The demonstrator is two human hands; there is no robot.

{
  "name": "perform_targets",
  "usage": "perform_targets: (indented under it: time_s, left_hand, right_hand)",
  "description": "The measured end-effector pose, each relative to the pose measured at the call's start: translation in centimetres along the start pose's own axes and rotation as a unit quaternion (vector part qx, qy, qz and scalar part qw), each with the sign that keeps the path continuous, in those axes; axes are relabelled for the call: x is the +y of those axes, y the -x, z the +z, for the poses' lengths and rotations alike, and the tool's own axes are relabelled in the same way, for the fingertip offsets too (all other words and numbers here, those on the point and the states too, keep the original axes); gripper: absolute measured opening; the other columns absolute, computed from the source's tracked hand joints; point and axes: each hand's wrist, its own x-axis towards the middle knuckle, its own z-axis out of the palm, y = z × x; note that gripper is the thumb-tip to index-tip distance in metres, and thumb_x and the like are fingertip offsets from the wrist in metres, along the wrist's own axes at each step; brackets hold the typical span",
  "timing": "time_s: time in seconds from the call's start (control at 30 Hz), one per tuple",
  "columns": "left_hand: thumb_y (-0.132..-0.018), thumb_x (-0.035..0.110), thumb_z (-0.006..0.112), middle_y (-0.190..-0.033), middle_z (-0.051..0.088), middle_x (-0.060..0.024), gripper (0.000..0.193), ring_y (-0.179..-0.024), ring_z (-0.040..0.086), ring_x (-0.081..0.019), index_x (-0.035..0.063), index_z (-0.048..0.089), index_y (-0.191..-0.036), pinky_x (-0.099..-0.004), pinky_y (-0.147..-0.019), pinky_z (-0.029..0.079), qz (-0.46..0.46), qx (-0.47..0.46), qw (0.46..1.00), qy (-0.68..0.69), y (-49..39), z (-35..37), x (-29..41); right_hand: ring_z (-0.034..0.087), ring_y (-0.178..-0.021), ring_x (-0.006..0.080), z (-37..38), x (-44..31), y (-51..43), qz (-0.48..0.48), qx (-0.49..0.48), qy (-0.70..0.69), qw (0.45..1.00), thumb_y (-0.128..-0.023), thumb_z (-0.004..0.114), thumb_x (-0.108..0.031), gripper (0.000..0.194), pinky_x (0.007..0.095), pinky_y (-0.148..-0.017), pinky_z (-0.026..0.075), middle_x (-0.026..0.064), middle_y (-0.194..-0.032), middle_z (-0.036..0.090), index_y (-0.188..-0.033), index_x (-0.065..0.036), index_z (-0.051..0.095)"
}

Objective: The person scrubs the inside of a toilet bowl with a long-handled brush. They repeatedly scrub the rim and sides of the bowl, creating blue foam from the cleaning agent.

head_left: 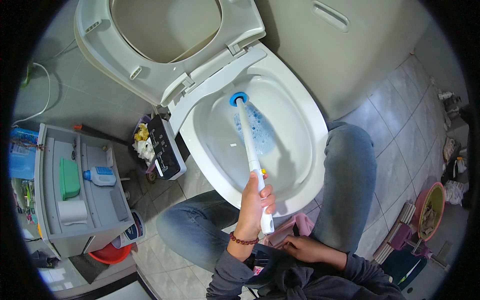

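My left hand (pixel 257 200), with a beaded bracelet at its wrist, grips the white handle of a toilet brush (pixel 247 138). Its round blue head (pixel 238 99) touches the upper inner wall of the white toilet bowl (pixel 300 123). Blue, foamy water (pixel 258 131) lies in the bowl beneath the shaft. A yellow button shows on the handle, by my fingers. My right hand (pixel 303 248) rests low between my knees, fingers loosely curled, beside a pink item (pixel 288 227); whether it holds anything is unclear.
The toilet seat (pixel 150 75) and lid are raised. A black control panel (pixel 165 146) juts from the toilet's left side, by a waste bin (pixel 142 150). Farther left, a grey shelf unit (pixel 90 232) holds bottles and a paper roll. A pink basin (pixel 420 210) and folded stool are at right.
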Motion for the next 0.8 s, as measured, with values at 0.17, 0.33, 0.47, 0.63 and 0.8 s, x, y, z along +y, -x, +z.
perform_targets:
  time_s: [0.17, 0.33, 0.47, 0.63, 0.8]
  left_hand:
    - [-0.098, 0.041, 0.041, -0.066, 0.035, 0.0058, 0.036, -0.046, 0.031, -0.0015, 0.0080, 0.045, -0.112, -0.0173, -0.038, 0.027, -0.038, -0.036, 0.999, -0.003, 0.9, -1.7, 2.5]
    - [-0.098, 0.040, 0.041, -0.069, 0.035, 0.0057, 0.041, -0.048, 0.031, 0.0000, 0.0039, 0.044, -0.118, -0.0149, -0.038, 0.027, -0.072, -0.017, 0.984, -0.162, 4.5, -3.6, 8.3]
    - [-0.098, 0.042, 0.042, -0.063, 0.038, 0.0052, 0.042, -0.043, 0.032, -0.0009, 0.0031, 0.047, -0.112, -0.0161, -0.036, 0.030, -0.067, 0.034, 0.916, -0.394, 7.5, -3.4, 11.4]
    - [-0.095, 0.040, 0.050, -0.058, 0.045, -0.0003, 0.037, -0.038, 0.042, -0.0121, 0.0044, 0.053, -0.104, -0.0263, -0.040, 0.040, 0.043, 0.077, 0.617, -0.782, 9.5, -2.5, 14.5]
    - [-0.082, 0.031, 0.065, -0.068, 0.054, -0.0085, 0.030, -0.056, 0.056, -0.0257, 0.0077, 0.057, -0.099, -0.0352, -0.053, 0.045, 0.258, 0.070, 0.163, -0.950, 10.5, -0.3, 16.5]
  right_hand:
    - [0.061, -0.088, 0.0365, -0.2, 0.1, 0.0, -0.012, 0.001, 0.015, 1.000, -0.091, 0.049, -0.018, 0.020, 0.0426, -0.076, 0.047, 0.0217, -0.093, 0.062, -0.100, -0.001, 0.050]
    - [0.061, -0.089, 0.0359, -0.4, -0.2, -0.1, 0.004, -0.008, 0.016, 1.000, -0.091, 0.049, -0.019, 0.021, 0.0422, -0.077, 0.047, 0.0208, -0.095, 0.063, -0.101, -0.001, 0.050]
    - [0.061, -0.090, 0.0359, -0.2, -0.3, -0.2, 0.010, -0.009, 0.014, 1.000, -0.092, 0.049, -0.020, 0.022, 0.0420, -0.079, 0.047, 0.0208, -0.096, 0.063, -0.103, -0.001, 0.050]
    - [0.061, -0.091, 0.0373, -0.1, -0.2, -0.3, 0.011, -0.005, 0.031, 0.999, -0.092, 0.049, -0.020, 0.023, 0.0435, -0.079, 0.047, 0.0222, -0.097, 0.062, -0.104, 0.000, 0.049]
    - [0.061, -0.091, 0.0388, -0.3, -0.4, -0.2, -0.002, -0.005, 0.023, 1.000, -0.091, 0.049, -0.019, 0.024, 0.0449, -0.079, 0.047, 0.0234, -0.096, 0.062, -0.105, 0.001, 0.049]
